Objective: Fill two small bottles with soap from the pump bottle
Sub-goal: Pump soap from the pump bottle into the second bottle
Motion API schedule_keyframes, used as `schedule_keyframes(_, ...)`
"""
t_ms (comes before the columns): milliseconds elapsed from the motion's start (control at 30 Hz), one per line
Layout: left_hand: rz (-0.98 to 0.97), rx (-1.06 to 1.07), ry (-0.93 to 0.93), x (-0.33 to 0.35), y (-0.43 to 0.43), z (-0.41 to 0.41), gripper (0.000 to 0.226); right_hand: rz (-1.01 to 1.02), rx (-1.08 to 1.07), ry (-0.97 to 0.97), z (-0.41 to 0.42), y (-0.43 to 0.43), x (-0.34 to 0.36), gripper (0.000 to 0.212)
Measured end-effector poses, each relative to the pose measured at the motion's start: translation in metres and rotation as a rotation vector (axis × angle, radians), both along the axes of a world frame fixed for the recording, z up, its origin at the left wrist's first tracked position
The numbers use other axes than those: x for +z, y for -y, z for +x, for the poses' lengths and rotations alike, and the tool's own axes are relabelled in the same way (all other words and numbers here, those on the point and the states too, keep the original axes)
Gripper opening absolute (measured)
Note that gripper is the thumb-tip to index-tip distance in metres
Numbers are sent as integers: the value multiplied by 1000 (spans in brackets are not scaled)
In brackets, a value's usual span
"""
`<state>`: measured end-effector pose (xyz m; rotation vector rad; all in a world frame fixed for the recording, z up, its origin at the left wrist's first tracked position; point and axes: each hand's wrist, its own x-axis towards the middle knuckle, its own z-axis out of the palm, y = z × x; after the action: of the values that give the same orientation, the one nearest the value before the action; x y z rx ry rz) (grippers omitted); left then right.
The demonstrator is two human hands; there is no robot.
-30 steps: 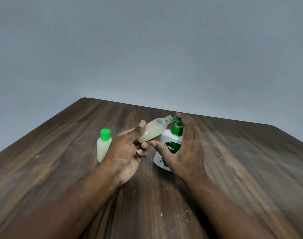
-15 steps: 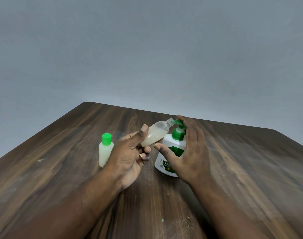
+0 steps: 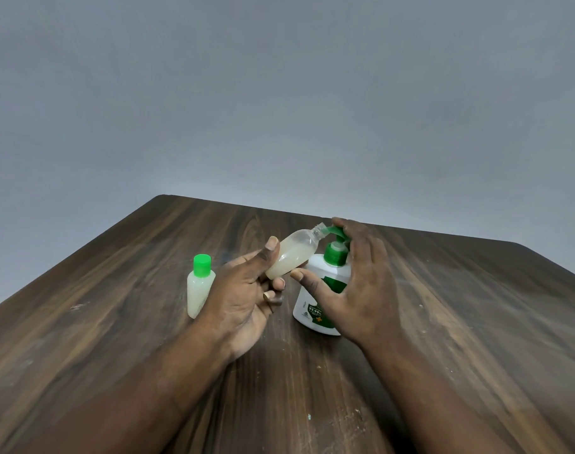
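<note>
Your left hand (image 3: 246,299) grips the uncapped small bottle (image 3: 292,255) just left of the pump bottle (image 3: 307,309). The thumb lies on top and the fingers curl beneath, tilting the open neck up to the green spout (image 3: 329,230) so soap can run straight in. Your right hand (image 3: 361,290) arches over the pump head (image 3: 336,253), fingers straight and together, thumb stretched across the front, placed to press. The capped small bottle (image 3: 199,286), looking filled, stands on the surface (image 3: 476,322) further left, apart from both hands.
</note>
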<state>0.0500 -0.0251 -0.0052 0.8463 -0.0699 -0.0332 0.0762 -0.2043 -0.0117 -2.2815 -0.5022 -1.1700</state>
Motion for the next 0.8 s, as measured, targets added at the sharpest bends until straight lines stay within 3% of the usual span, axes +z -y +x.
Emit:
schedule_keyframes(533, -2, 22, -12, 1, 0, -2, 19, 1, 26, 45, -3, -2, -8, 101)
schedule_keyframes(800, 14, -13, 1, 3, 0, -2, 23, 21, 48, -22, -4, 2, 1, 101)
